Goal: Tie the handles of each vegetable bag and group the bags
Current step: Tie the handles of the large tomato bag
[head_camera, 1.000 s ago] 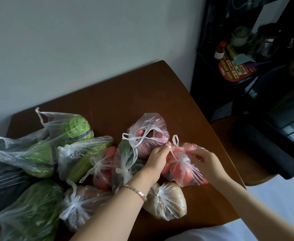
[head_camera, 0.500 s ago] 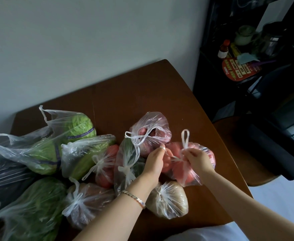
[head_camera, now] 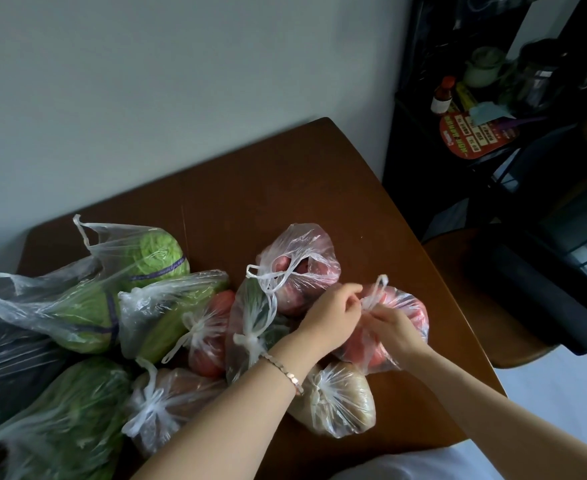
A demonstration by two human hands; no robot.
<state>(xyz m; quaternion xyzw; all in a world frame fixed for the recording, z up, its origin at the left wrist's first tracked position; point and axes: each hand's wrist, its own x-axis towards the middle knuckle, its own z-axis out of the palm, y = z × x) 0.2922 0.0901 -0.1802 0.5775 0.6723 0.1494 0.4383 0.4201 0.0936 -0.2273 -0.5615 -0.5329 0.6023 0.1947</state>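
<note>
So both hands are pinched shut on the handles of the tomato bag (head_camera: 408, 317) at right of center in the frame, left hand (head_camera: 330, 315) and right hand (head_camera: 394, 329) meeting right at the knot with one handle loop (head_camera: 380, 284) poking up above the fingers. That bag sits on the brown table (head_camera: 285, 188) touching the pinkish bag (head_camera: 299, 268) behind it, with a knotted tan bag (head_camera: 340, 400) just below toward the bottom edge. Rest of the pile fills the lower left: cabbage bag (head_camera: 146, 254) with its handles loose, plus a few small knotted bags.
</note>
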